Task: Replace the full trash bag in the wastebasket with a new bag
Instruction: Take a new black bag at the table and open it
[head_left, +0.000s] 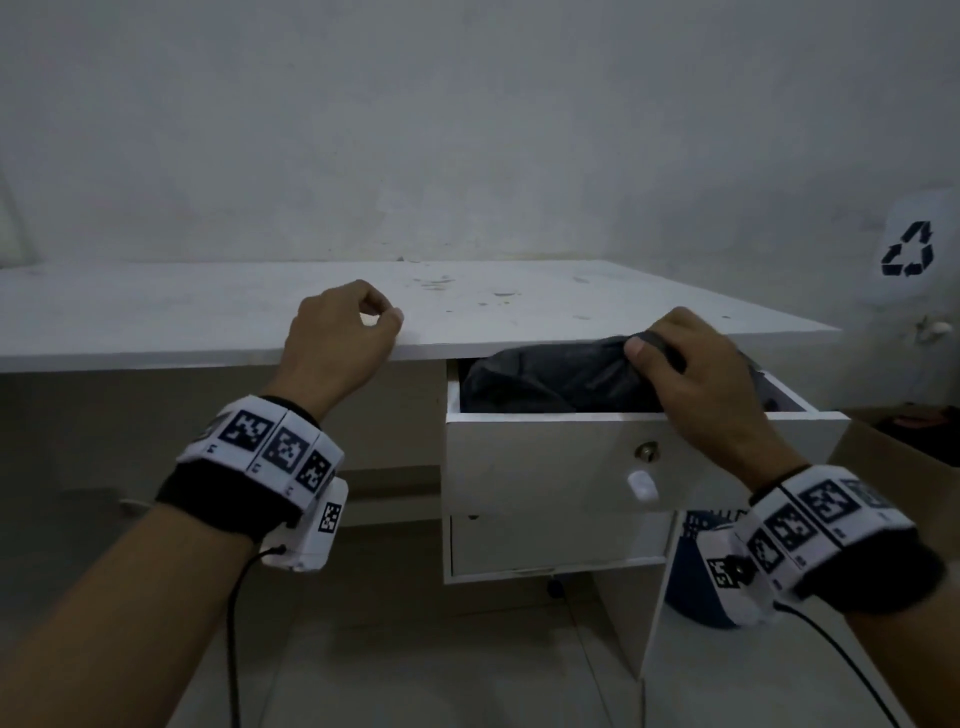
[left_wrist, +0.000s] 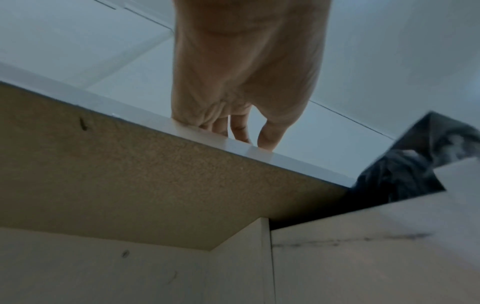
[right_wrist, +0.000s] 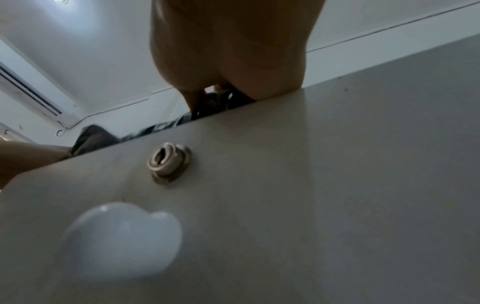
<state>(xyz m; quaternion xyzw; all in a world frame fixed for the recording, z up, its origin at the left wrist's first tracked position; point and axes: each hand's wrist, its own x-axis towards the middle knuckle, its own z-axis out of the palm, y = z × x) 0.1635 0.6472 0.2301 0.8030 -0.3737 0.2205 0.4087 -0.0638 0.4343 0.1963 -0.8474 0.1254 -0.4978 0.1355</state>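
A crumpled black trash bag (head_left: 550, 379) lies in the open top drawer (head_left: 545, 457) of a white desk (head_left: 208, 306). My right hand (head_left: 649, 348) reaches over the drawer front and pinches a fold of the bag between thumb and fingers. In the right wrist view the bag (right_wrist: 98, 135) shows just above the drawer front (right_wrist: 337, 185), and my right hand (right_wrist: 207, 96) dips behind it. My left hand (head_left: 363, 317) rests on the desk's front edge with its fingers curled and nothing in it. The left wrist view shows those fingers (left_wrist: 267, 135) on the desk edge, with the bag (left_wrist: 405, 164) off to the right.
The drawer front has a white knob (right_wrist: 122, 240) and a metal lock (right_wrist: 168, 162). Under it sits a closed lower drawer (head_left: 556, 540). A white object with a recycling symbol (head_left: 909, 249) stands at the right by the wall. A cardboard box (head_left: 883, 447) and a blue object (head_left: 696, 582) lie lower right.
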